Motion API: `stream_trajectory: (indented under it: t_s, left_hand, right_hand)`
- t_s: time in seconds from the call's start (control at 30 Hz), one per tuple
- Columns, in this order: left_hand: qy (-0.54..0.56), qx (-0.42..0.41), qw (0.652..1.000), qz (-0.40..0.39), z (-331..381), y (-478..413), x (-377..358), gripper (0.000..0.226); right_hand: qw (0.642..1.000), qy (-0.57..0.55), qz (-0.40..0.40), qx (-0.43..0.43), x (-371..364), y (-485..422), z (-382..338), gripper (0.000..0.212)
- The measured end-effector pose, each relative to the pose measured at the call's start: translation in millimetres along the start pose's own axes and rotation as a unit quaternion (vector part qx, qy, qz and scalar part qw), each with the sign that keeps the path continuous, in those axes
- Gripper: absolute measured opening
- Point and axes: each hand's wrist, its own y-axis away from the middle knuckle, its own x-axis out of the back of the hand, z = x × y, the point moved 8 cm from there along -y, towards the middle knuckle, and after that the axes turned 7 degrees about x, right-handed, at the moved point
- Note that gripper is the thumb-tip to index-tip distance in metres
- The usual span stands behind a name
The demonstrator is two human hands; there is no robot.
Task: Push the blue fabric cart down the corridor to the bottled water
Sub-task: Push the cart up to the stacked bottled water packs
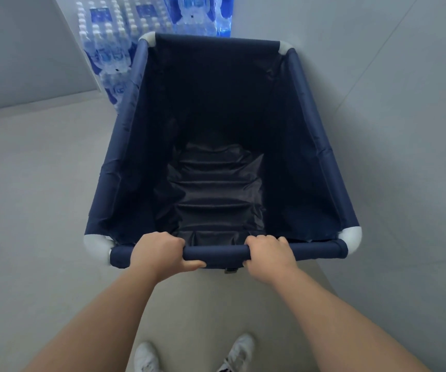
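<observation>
The blue fabric cart point(125, 146) fills the middle of the view, a deep navy bin with white corner joints and nothing inside. My left hand point(160, 253) and my right hand point(268, 255) both grip the padded near rail point(221, 253), fingers wrapped over it. Shrink-wrapped packs of bottled water point(109, 47) are stacked just beyond the cart's far rim, at the top left and top centre. The cart's far edge hides the lower part of the stack.
A grey wall point(23, 49) rises on the left with its base meeting the floor point(36, 183). Another grey wall point(404, 103) runs close along the cart's right side. My white shoes point(146, 357) show at the bottom.
</observation>
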Motion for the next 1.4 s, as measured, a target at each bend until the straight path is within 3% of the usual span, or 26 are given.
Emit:
stream_trajectory:
  t_s: [0.33, 0.9, 1.4]
  left_hand:
    - [0.018, 0.038, 0.999, 0.000, 51, -15, 4, 0.079]
    - [0.054, 0.058, 0.997, -0.006, 122, -58, 14, 0.082]
    - [0.022, 0.124, 0.992, -0.007, 177, -93, 32, 0.075]
  right_hand:
    - [0.999, 0.024, 0.005, 0.033, 12, -3, 57, 0.027]
    - [0.996, 0.041, -0.059, 0.044, 42, -32, 139, 0.026]
    - [0.987, 0.040, -0.082, 0.134, 58, -57, 211, 0.026]
